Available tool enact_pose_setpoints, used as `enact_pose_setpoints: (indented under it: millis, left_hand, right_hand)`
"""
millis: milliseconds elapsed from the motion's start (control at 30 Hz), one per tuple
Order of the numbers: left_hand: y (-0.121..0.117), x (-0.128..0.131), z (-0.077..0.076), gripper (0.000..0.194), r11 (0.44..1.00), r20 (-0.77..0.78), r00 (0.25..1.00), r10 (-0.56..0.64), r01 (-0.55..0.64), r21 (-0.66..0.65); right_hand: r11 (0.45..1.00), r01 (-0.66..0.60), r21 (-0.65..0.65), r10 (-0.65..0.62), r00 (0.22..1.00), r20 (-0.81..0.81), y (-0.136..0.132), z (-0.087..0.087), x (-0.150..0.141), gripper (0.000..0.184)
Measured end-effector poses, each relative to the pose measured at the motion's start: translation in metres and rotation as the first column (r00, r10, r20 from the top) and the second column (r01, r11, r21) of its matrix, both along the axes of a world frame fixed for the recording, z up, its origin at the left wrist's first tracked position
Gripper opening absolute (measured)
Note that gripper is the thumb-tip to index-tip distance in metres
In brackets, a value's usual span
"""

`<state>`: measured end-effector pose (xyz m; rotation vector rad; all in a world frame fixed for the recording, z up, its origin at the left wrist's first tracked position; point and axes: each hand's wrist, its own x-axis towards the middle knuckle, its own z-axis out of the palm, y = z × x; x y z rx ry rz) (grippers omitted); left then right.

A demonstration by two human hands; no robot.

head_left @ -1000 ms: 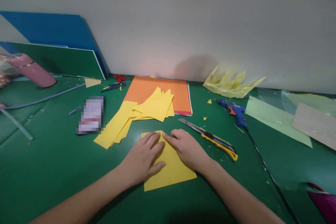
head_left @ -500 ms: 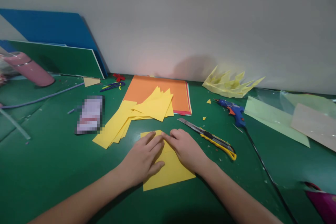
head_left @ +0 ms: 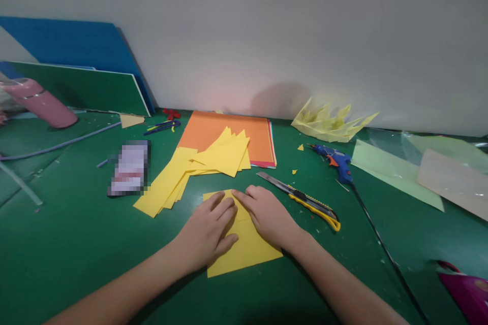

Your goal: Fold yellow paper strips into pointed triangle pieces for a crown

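While the folding looks partly done, the loosely spread left hand [head_left: 209, 226] and half-curled right hand [head_left: 269, 216] press, without visible grip, on the creased yellow sheet [head_left: 247, 250] at lower centre, with yellow papers [head_left: 227, 156] mid-frame seemingly unfolded.

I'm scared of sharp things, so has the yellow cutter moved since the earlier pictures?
No. The yellow cutter lies in the same place beside the orange paper; the whole view just shifted slightly.
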<state>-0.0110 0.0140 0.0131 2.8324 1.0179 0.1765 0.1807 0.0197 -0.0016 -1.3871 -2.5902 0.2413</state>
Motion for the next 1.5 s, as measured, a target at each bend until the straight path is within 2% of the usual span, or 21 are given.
enact_pose_setpoints:
  millis: [133,333,567,800,900,967,1067,1167,1367,1500]
  left_hand:
    - [0.0,0.0,0.0,0.037,1.0,-0.003,1.0,0.0,0.0,0.015]
    - [-0.001,-0.002,-0.005,0.037,1.0,-0.021,1.0,0.011,-0.01,0.03]
    - [0.0,-0.003,-0.008,0.038,0.999,-0.015,1.0,0.007,-0.007,0.033]
    - [-0.001,-0.004,-0.007,0.036,1.0,0.001,1.0,0.018,-0.018,0.009]
    - [-0.002,-0.005,-0.009,0.038,1.0,0.037,0.999,0.023,-0.023,-0.007]
    - [-0.002,-0.005,-0.011,0.04,1.0,0.042,0.999,0.024,-0.024,-0.003]
    - [-0.001,-0.006,-0.014,0.04,1.0,0.036,0.999,0.011,-0.012,0.017]
    - [-0.001,-0.006,-0.014,0.04,0.999,0.046,0.999,0.01,-0.011,0.036]
    - [-0.002,-0.004,-0.012,0.044,0.998,0.002,1.0,0.003,-0.003,0.066]
    - [-0.002,-0.003,-0.012,0.044,0.997,-0.041,0.999,0.01,-0.007,0.075]
  right_hand:
    - [1.0,-0.014,0.015,0.015,0.998,-0.059,-0.003,-0.001,0.01,0.034]
    - [0.999,-0.044,0.022,0.045,0.997,-0.057,-0.007,0.004,0.02,0.032]
    - [1.0,-0.015,-0.005,0.015,0.999,-0.03,-0.022,0.011,0.03,0.029]
    - [0.997,0.03,0.066,-0.026,0.997,-0.068,-0.039,0.008,0.045,0.029]
    - [0.987,0.027,0.155,-0.014,0.997,-0.08,-0.041,0.007,0.042,0.031]
    - [0.973,-0.022,0.228,0.043,0.995,-0.087,-0.041,0.007,0.036,0.032]
    - [0.974,-0.131,0.187,0.147,0.986,-0.073,-0.041,0.005,0.024,0.033]
    - [0.974,-0.176,0.141,0.185,0.981,-0.056,-0.041,0.004,0.016,0.036]
    - [0.975,-0.172,0.143,0.183,0.981,-0.067,-0.041,0.003,0.016,0.034]
    - [0.979,-0.077,0.189,0.111,0.977,-0.179,-0.041,0.005,0.026,0.032]
